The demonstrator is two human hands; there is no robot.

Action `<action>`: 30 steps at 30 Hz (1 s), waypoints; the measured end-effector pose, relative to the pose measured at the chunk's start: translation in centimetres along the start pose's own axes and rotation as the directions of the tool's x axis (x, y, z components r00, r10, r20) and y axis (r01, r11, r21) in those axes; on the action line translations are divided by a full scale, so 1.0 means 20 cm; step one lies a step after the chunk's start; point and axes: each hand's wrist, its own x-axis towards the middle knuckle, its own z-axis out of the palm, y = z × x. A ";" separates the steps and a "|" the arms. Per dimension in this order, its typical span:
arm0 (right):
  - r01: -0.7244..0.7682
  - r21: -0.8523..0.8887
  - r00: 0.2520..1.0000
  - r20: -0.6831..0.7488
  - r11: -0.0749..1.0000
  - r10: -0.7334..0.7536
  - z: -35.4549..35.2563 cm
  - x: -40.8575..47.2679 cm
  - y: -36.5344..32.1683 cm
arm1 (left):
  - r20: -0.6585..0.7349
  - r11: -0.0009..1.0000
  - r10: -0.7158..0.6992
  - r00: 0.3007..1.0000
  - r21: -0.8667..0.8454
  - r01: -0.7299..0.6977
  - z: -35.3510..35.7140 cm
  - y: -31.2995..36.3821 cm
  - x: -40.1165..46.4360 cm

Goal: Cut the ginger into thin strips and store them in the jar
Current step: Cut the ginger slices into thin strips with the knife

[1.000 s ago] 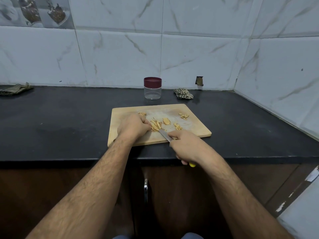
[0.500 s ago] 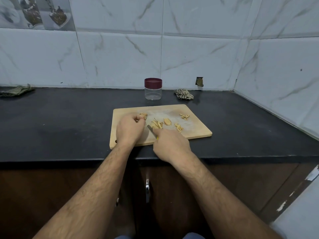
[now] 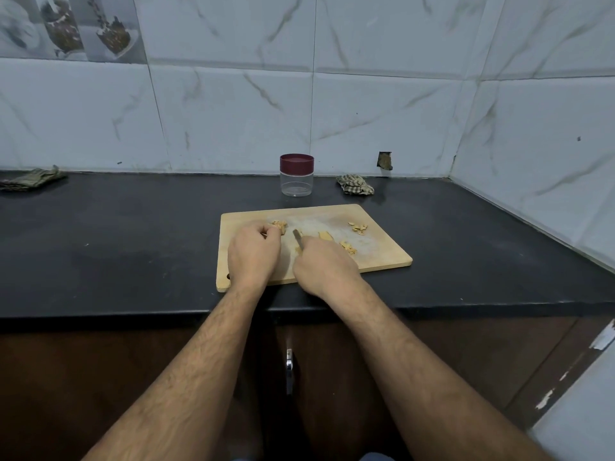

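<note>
Knife (image 3: 297, 239) now swung upright from its slant, right grip (image 3: 324, 266) curled on handle, left grip (image 3: 254, 252) pinching ginger (image 3: 279, 226) on cutting board (image 3: 382, 257), slicing unfinished, jar (image 3: 296, 175) lidded behind on desk (image 3: 133, 234).

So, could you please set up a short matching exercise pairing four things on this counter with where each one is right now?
Things:
1. jar
2. knife
3. checked cloth
4. cutting board

Places:
A. in the right hand
B. crumpled near the wall, right of the jar
C. on the counter under both hands
D. behind the board, lid on

Pairs: 1-D, 2-A, 3-B, 4-C
</note>
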 end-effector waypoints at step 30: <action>-0.070 -0.046 0.996 -0.062 0.996 0.068 0.01 -0.10 0.14 | 0.043 1.000 -0.029 0.999 -0.007 0.029 -0.01 0.00 0.00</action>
